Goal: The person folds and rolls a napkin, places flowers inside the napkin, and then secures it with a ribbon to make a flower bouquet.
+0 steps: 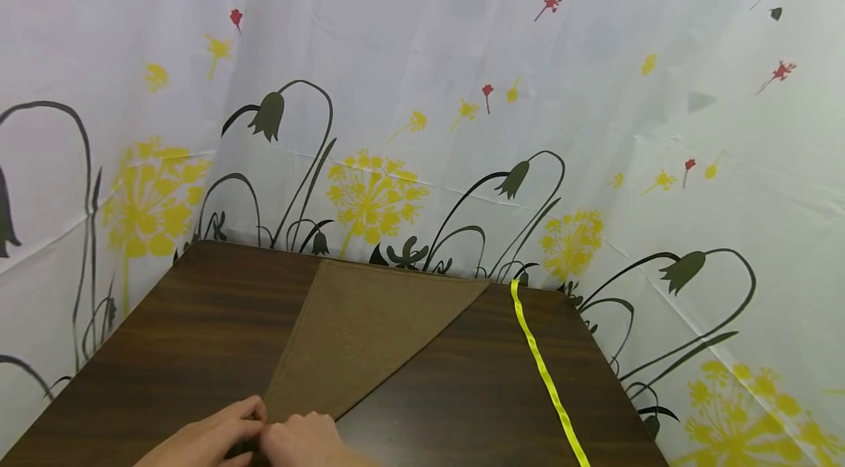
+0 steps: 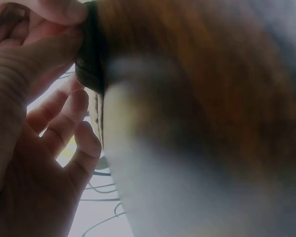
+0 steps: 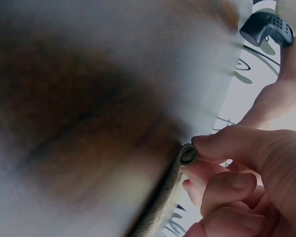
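A brown cloth (image 1: 370,328) lies on the dark wooden table as a long triangle, its wide end at the far edge. At its narrow near end, my left hand (image 1: 214,434) and right hand (image 1: 304,441) work side by side, almost touching. In the left wrist view, the left hand's thumb and forefinger pinch the dark rolled end of the cloth (image 2: 90,59), while the other fingers are loosely bent. My right thumb presses on a small tight roll of the cloth (image 3: 188,154) in the right wrist view, with fingers curled beneath it.
A yellow ribbon (image 1: 544,375) runs along the right part of the wooden table (image 1: 449,379) from the far edge toward me. Behind the table hangs a white curtain (image 1: 422,34) with printed flowers. A black wrist device (image 3: 266,28) shows on the left arm.
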A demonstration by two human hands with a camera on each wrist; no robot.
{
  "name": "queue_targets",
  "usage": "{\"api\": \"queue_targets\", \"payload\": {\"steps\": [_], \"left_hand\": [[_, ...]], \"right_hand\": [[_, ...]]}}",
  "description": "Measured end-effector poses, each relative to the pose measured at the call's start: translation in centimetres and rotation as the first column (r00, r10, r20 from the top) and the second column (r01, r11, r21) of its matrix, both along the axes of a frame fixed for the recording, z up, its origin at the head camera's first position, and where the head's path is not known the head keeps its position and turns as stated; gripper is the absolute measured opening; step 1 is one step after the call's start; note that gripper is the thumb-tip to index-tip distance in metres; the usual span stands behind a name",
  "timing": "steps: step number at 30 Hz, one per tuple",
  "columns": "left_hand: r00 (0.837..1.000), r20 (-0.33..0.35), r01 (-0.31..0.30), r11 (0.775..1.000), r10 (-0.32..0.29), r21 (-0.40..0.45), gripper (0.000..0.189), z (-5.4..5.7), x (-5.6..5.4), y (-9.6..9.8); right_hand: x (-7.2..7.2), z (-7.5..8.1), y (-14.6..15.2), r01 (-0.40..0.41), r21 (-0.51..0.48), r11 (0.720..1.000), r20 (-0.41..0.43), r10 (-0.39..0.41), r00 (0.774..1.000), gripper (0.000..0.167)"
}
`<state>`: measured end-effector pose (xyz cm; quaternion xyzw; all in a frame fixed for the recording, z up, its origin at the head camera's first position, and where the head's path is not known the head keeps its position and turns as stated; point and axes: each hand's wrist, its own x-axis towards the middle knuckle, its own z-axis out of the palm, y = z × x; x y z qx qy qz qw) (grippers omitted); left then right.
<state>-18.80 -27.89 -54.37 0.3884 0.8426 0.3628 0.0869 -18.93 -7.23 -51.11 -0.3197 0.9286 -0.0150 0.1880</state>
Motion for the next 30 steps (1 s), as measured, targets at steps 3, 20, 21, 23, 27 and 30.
{"api": "queue_targets", "payload": {"steps": [3,20,21,23,27,30], "left_hand": [[1.0,-0.013,-0.02,0.999,0.019,-0.033,0.004,-0.1,0.0,0.2],[0.998,-0.058,-0.01,1.0,0.01,0.0,0.01,0.5,0.3,0.1],[0.999,-0.043,-0.013,1.0,0.013,-0.006,0.01,0.6,0.3,0.1],[0.999,-0.034,-0.029,0.999,0.028,-0.024,0.009,0.8,0.3,0.2],[0.996,-0.059,-0.071,0.995,0.067,-0.068,0.011,1.1,0.0,0.5],[0.995,-0.064,-0.077,0.994,0.073,-0.074,0.012,1.1,0.0,0.6]], "right_hand": [[0.0,-0.1,0.0,0.045,-0.021,0.999,-0.023,-0.046,0.999,0.038],[-2.0,-0.3,2.1,0.213,-0.284,0.935,0.333,-0.112,0.936,0.018],[-2.1,-0.2,2.2,0.229,-0.298,0.927,0.355,-0.115,0.928,0.022],[-2.1,0.1,2.5,0.241,-0.319,0.917,0.365,-0.115,0.924,0.031],[-2.0,0.3,2.5,0.172,-0.273,0.946,0.29,-0.09,0.953,0.03],[-1.7,0.5,2.3,0.156,-0.232,0.96,0.239,-0.099,0.966,0.021]]}}
